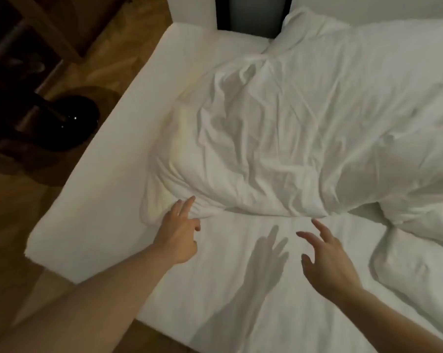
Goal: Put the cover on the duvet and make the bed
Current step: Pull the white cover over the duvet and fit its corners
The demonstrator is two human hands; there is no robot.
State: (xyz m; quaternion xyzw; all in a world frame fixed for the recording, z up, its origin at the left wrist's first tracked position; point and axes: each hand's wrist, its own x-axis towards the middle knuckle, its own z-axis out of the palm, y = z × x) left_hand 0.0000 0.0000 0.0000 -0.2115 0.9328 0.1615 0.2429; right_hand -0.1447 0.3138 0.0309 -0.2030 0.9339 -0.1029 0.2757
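The left hand (179, 238) is reaching to the near-left corner of the duvet (279, 138), its extended fingers (187, 203) touching the bunched fabric there without closing round it. The right hand (327, 261) is hovering over the bare mattress (108, 159) just in front of the duvet's near edge, fingers spread and relaxed, holding nothing and casting a splayed shadow on the sheet.

The duvet is lying crumpled across the middle of the bed, running toward the right edge where it is being cut off by the frame. Its white cover is looking soft and heavily creased, and a yellowish filling is showing faintly through the cloth along the left side, so the duvet seems to be sitting inside the cover; how far in cannot be told. A plump white pillow (314, 31) is resting at the far edge against the headboard. More white bedding (404, 271) is bunching at the right edge, partly out of view.

Beyond the bed's left edge, a wooden floor (16, 215) is carrying a dark rounded object (70, 123), too dim to identify.
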